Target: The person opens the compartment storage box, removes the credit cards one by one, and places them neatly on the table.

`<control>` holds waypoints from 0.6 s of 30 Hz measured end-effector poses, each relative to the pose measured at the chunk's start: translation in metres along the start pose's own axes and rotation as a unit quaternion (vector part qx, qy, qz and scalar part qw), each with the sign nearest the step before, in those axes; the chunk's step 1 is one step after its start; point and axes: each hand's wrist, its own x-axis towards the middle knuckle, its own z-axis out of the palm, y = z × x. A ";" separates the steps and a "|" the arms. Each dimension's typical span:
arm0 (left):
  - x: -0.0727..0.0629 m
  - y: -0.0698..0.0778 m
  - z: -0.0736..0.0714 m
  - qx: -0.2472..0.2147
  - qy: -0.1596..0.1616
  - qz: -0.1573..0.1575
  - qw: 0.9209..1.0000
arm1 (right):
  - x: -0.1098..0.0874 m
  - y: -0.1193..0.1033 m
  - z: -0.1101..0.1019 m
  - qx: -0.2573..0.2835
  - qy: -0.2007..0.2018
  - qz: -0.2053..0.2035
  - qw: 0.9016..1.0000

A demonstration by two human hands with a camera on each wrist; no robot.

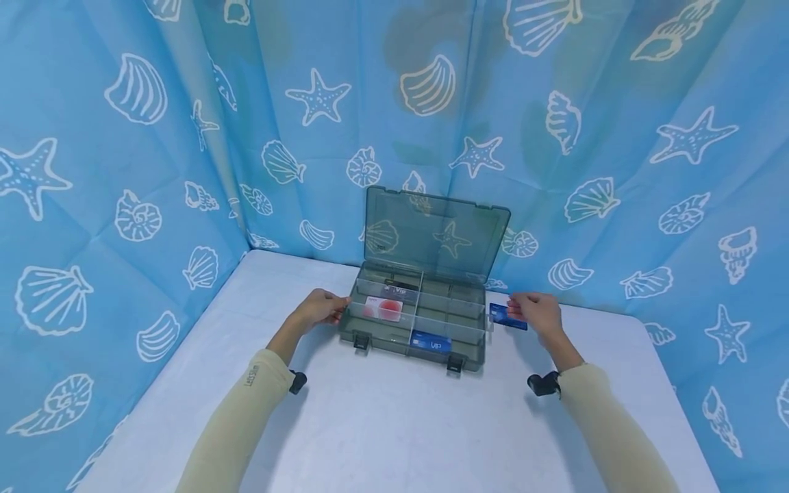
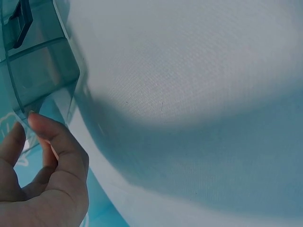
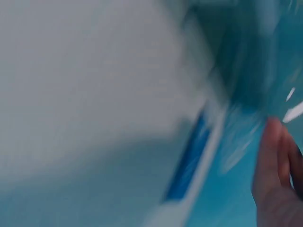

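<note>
Here, mid-frame, the left hand (image 1: 318, 307) pinches a smoky compartment box (image 1: 383, 333); centre-right, the right hand (image 1: 539, 312) hovers, fingers together, by a blue card (image 1: 504, 318)

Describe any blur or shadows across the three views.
Head: fairly sharp, soft shadows beside both sleeves; left wrist: broad shadow across the table, left hand fairly clear; right wrist: strong, streaky blur, smearing the blue card and softening the right hand.
</note>
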 end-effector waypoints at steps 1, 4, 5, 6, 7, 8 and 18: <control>0.000 0.000 0.000 -0.001 0.000 -0.002 1.000 | -0.006 -0.009 0.006 0.002 -0.042 -0.006 0.999; 0.001 -0.001 -0.001 0.000 0.003 -0.006 1.000 | -0.028 -0.032 0.025 0.008 -0.176 -0.022 0.984; 0.001 -0.001 -0.001 0.000 0.004 -0.006 1.000 | -0.035 -0.037 0.032 0.009 -0.219 -0.028 0.975; 0.001 -0.001 -0.001 0.001 0.004 -0.005 1.000 | -0.041 -0.042 0.038 0.009 -0.254 -0.029 0.967; 0.001 -0.001 -0.001 0.001 0.004 -0.004 1.000 | -0.047 -0.045 0.043 -0.001 -0.285 -0.032 0.958; 0.001 -0.001 -0.001 0.001 0.006 -0.005 1.000 | -0.052 -0.048 0.048 -0.007 -0.306 -0.029 0.951; 0.001 -0.002 -0.001 0.002 0.006 -0.002 1.000 | -0.062 -0.047 0.067 -0.052 -0.317 0.026 0.947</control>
